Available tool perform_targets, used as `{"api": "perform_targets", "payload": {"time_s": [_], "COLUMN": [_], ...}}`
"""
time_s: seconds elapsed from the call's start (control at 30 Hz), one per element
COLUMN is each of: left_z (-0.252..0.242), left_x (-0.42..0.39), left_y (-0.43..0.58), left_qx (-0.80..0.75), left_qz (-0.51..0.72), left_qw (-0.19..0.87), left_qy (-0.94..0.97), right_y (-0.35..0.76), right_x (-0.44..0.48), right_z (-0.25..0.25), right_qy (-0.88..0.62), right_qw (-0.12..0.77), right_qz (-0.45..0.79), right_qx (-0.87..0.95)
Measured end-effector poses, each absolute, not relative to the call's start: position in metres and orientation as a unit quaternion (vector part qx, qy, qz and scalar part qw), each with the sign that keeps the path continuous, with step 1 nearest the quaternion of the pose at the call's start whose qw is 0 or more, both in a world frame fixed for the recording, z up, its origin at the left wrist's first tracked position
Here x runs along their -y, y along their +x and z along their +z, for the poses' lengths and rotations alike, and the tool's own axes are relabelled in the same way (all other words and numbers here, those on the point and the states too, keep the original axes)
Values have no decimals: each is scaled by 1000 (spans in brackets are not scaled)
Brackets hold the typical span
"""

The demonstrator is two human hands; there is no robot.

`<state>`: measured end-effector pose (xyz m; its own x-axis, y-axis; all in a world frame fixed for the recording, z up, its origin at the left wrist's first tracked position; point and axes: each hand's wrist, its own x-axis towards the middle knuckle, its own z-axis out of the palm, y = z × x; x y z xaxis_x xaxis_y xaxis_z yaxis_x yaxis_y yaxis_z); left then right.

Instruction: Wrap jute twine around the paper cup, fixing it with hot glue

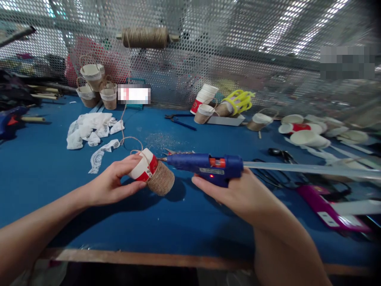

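Observation:
My left hand [122, 178] grips a red and white paper cup [144, 165], tilted on its side above the table. Brown twine [161, 178] is wound round the lower part of the cup. From the cup the twine runs up to a spool [145, 37] on the mesh wall. My right hand [232, 190] is wrapped round the handle of a blue hot glue gun [205, 165] with a red light on. Its nozzle points left and meets the cup beside the edge of the winding. A long clear glue stick [297, 169] sticks out of the gun's back.
White lace [92, 127] lies at the left, with several twine-wrapped cups [92, 77] stacked behind it. Blue-handled pliers [181, 121] and scissors [172, 152] lie mid-table. More cups [309, 139] and a purple box [330, 208] are at the right. Another glue gun [12, 121] is far left.

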<state>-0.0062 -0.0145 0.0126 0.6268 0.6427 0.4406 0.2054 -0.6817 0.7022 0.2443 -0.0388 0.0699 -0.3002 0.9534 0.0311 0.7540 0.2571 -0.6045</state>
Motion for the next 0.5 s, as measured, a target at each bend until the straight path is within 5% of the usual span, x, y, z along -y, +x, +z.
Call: {"api": "perform_targets", "payload": {"time_s": [0.5], "left_z": [11], "left_x": [14], "left_y": [-6], "left_qx": [-233], "left_qz": [361], "left_qw": [311], "left_qy": [848], "right_y": [247], "right_x": [39], "right_z": [72], "right_qy": [-557], "right_qw": [208], "right_qz": [247], "right_qx": [766]}}
